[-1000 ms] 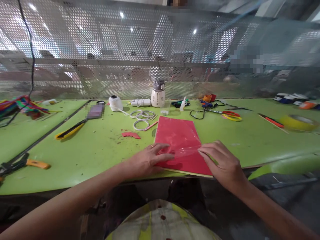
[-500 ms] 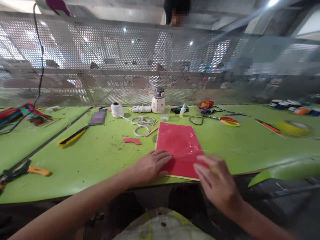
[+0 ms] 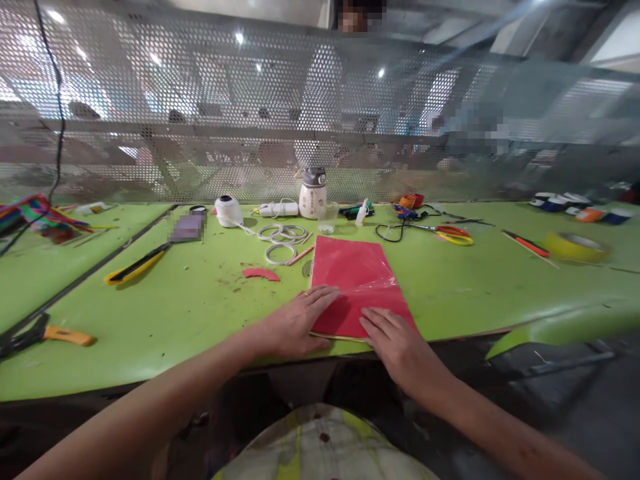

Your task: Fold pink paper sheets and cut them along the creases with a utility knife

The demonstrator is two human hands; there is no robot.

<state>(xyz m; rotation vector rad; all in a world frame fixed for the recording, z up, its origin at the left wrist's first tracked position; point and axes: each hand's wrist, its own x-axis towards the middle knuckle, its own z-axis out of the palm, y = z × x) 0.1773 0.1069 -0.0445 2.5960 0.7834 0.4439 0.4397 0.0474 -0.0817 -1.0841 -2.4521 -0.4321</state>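
A: Where's the red sheet (image 3: 347,260)?
B: Flat on the green surface (image 3: 500,280), right at its near edge, between the person's hands. Clear film (image 3: 384,284) on top, shiny creases across the right half. Thin pale layer (image 3: 345,337) peeks out along the near side.
A: Grip state?
B: Left hand (image 3: 299,321): not clamped. Fingers lie on the sheet's lower left, thumb away from them by the near edge. Right hand (image 3: 400,343): fingers close together, tips resting on the lower right. Thumb mostly hidden; can't tell if it pinches anything.
A: Step in hand?
B: Reads as pressing the film down flat, left steadying, right smoothing. Judgement only.
A: Next move calls for?
B: Light, even pressure toward the creased right side, left holding the sheet against sliding. The film probably wrinkles easily, and a hard push could skew the stack, with so little surface in front of it.
A: Anything in the way?
B: Not really. Pink pencil (image 3: 301,255) and white rings (image 3: 281,254) sit near the far left corner; scissors (image 3: 454,235) well apart, far right.
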